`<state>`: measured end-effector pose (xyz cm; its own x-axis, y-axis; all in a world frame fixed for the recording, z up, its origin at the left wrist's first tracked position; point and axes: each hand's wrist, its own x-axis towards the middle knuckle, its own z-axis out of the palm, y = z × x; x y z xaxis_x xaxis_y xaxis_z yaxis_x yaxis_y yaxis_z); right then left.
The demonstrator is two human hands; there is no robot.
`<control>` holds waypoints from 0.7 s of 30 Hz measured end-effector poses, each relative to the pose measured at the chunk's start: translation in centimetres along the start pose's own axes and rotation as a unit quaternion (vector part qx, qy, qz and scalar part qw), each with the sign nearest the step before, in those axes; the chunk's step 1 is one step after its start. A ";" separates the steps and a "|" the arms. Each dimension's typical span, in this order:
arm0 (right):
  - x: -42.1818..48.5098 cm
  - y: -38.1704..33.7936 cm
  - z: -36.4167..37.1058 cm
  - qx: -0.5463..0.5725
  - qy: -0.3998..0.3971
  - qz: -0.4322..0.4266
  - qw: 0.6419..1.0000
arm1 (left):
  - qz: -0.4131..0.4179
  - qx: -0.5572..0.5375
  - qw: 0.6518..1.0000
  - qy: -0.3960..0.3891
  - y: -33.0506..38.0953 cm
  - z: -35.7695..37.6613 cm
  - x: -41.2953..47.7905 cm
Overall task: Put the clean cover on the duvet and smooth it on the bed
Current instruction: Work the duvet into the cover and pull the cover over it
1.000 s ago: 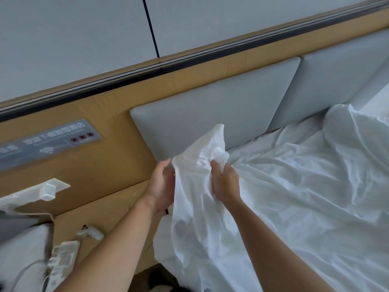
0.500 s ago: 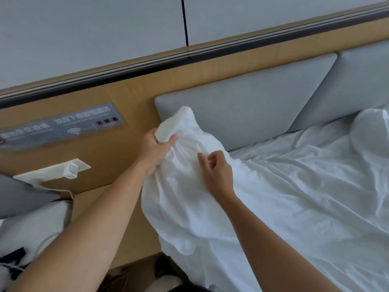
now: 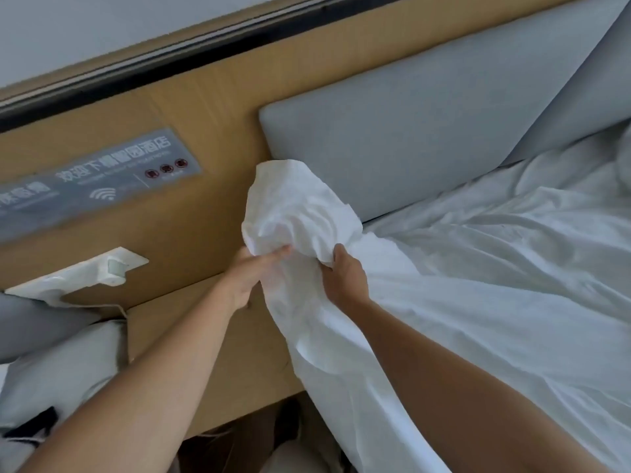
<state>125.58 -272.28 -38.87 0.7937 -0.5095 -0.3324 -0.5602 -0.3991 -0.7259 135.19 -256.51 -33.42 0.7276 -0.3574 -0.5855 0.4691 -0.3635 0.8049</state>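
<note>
Two bare forearms reached in from the bottom edge. The left hand (image 3: 251, 279) pinched the white duvet cover (image 3: 300, 213) between thumb and fingers, and the right hand (image 3: 345, 283) gripped it with fingers curled into the cloth. Between them the cover's corner stood bunched and lifted at the head-end edge of the bed (image 3: 444, 218), above the wooden bedside table (image 3: 259, 363). The rest lay rumpled across the mattress. Beyond rose the grey padded headboard (image 3: 426, 124) and a grey sign plate (image 3: 102, 175).

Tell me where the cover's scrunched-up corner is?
Head view, centre: the scrunched corner is gripped by the left hand and right hand, in front of the left end of the grey headboard cushion.
</note>
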 end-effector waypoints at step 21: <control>-19.1 21.5 10.6 -0.145 0.351 0.408 0.830 | 0.012 -0.049 0.978 0.203 -20.6 -2.0 13.1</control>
<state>100.85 -263.03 -54.52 -0.1554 -0.9785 -0.1353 -0.9576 0.1829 -0.2225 136.03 -251.98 -57.45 0.8684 0.0143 -0.4956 0.4808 -0.2683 0.8348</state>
